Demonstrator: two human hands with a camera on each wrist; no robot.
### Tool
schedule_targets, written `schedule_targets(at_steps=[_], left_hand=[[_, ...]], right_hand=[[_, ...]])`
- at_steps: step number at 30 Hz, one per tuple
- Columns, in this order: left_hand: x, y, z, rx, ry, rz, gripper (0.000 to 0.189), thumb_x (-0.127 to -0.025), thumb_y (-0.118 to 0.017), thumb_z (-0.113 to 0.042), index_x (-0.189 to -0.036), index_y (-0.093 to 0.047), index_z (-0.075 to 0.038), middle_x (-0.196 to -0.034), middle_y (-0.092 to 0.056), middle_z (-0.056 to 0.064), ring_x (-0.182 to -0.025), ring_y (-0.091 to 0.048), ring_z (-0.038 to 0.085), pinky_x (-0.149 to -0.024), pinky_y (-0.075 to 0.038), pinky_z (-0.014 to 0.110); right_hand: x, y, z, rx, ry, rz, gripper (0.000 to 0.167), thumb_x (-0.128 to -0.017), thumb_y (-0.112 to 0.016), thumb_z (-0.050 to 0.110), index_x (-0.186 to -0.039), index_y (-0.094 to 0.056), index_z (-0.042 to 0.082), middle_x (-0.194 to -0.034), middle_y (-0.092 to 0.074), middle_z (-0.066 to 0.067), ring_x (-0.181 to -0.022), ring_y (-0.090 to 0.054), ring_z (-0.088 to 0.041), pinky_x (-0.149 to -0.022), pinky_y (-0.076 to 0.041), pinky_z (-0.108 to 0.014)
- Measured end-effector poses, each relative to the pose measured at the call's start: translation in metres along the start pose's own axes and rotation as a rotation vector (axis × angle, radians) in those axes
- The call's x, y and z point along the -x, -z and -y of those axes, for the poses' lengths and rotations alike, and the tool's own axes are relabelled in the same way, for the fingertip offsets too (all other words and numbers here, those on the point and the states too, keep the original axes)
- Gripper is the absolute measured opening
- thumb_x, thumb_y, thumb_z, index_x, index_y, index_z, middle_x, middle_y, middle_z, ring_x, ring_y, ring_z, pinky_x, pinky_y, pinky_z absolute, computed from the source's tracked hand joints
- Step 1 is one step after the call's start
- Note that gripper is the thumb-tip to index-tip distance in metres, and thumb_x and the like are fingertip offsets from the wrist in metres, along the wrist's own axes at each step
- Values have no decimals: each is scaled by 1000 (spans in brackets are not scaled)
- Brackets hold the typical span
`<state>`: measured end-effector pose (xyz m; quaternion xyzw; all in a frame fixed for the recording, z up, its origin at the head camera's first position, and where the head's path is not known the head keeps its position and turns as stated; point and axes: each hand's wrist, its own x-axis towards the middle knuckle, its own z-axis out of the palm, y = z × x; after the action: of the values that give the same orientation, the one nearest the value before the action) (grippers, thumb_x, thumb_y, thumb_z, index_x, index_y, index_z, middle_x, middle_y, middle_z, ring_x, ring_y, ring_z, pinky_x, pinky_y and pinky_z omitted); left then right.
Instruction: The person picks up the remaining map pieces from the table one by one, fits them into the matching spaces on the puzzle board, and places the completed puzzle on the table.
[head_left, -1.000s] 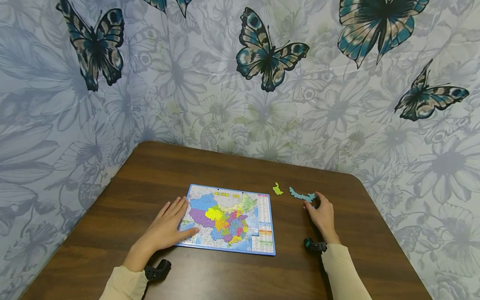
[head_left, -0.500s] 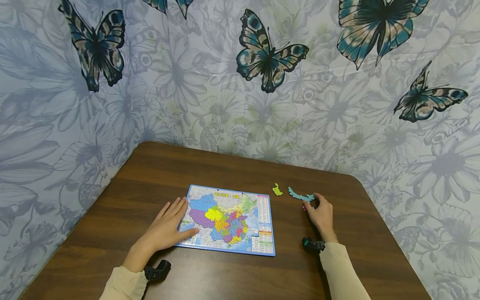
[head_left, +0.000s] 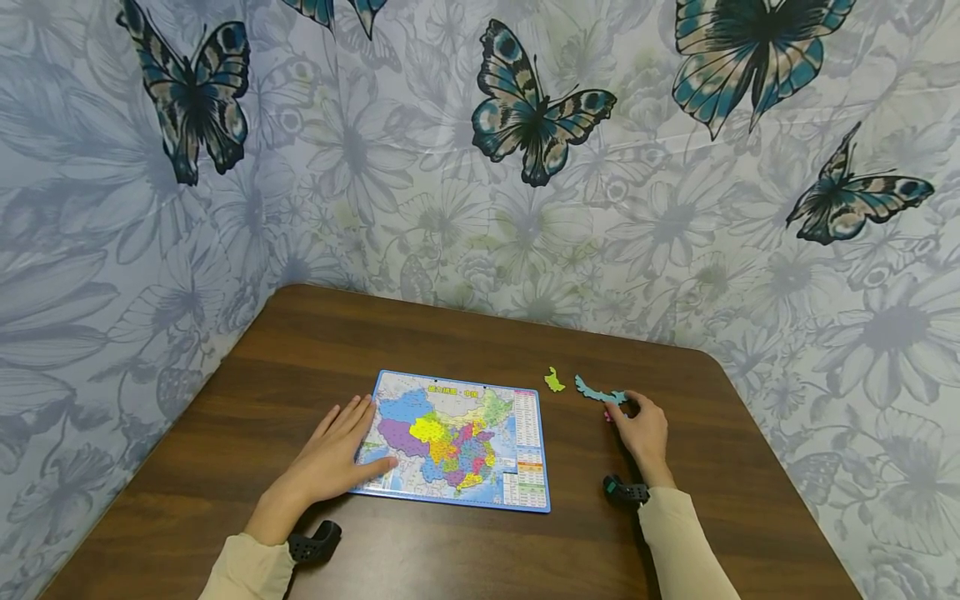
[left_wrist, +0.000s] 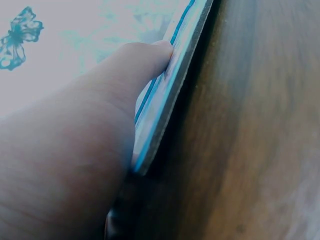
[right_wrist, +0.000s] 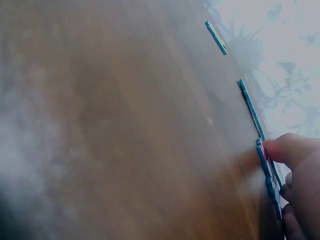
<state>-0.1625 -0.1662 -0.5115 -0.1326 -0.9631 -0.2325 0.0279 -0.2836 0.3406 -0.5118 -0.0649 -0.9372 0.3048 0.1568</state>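
A map puzzle board (head_left: 528, 492) with colourful regions and a blue border lies flat on the table. My left hand (head_left: 326, 458) rests on its left edge with fingers extended; in the left wrist view the thumb (left_wrist: 150, 57) presses the border. My right hand (head_left: 645, 433) is low over the table, right of the board, fingers curled. Under its thumb shows a small pink puzzle piece (head_left: 607, 416), mostly hidden; the right wrist view has the thumb against this pink piece (right_wrist: 264, 150). A long light-blue puzzle piece (head_left: 596, 393) lies at the fingertips.
A yellow-green puzzle piece (head_left: 553, 380) lies left of the light-blue one. The brown wooden table (head_left: 450, 550) reaches back to a wall covering (head_left: 420, 208) with butterflies. Black wrist straps sit on both arms.
My right hand and the light-blue piece have shifted slightly left. The pink piece has come into view under the thumb. My left hand stays on the board.
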Motion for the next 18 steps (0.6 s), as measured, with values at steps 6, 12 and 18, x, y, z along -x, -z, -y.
schedule_targets(at_steps=[6, 12, 18], left_hand=[[0, 0, 0, 6, 2, 3, 106, -90, -62, -71, -158, -33, 5, -168, -26, 21, -157, -20, 41, -127, -7, 61], [0, 1, 0, 10, 1, 2, 106, -90, -63, -70, -158, -33, 5, -168, -27, 22, -157, -20, 41, -127, -7, 61], [0, 1, 0, 7, -1, 2, 106, -90, -63, -70, -157, -33, 6, -167, -27, 22, -157, -21, 41, -127, -7, 60]], right_hand=[[2, 1, 1, -13, -4, -1, 53, -96, -73, 33, -135, -64, -2, -135, -63, -30, -123, -58, -51, -104, -46, -62], [7, 1, 5, -21, -2, -1, 55, -96, -73, 34, -136, -63, -1, -134, -64, -30, -120, -59, -51, -102, -47, -62], [9, 2, 10, -38, 7, -19, 52, -96, -74, 33, -135, -65, 0, -134, -65, -29, -122, -59, -50, -104, -47, -63]])
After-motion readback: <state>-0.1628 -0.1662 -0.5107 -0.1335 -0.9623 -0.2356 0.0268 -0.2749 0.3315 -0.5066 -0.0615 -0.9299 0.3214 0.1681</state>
